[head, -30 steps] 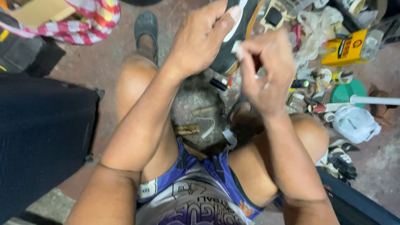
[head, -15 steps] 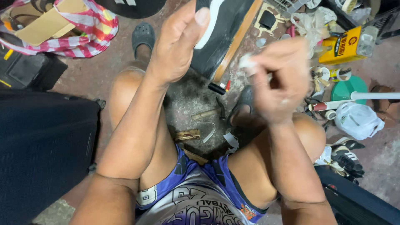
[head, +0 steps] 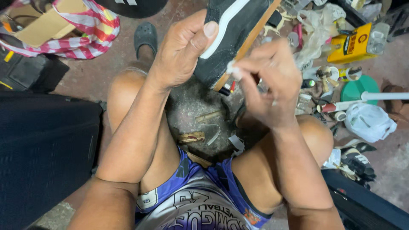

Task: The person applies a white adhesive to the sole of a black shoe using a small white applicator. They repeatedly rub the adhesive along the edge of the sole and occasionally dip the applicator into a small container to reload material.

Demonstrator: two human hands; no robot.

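Note:
My left hand [head: 181, 53] grips a black shoe [head: 230, 34] with a white side stripe and a tan sole edge, holding it up over my knees. My right hand [head: 266, 83] pinches a small white wad [head: 231, 68] between thumb and fingers and presses it against the shoe's lower edge near the sole. Both forearms reach forward from my lap, above purple and white shorts.
Dark stained floor [head: 200, 110] between my knees holds scraps and a small metal piece. To the right lie a yellow can [head: 353, 42], a green lid [head: 355, 89], a white plastic bag [head: 368, 121] and small bottles. A striped bag [head: 81, 36] and a grey clog [head: 145, 38] are at upper left.
The shoe has been lifted higher and closer. My right hand has brought the white wad in against the shoe's edge.

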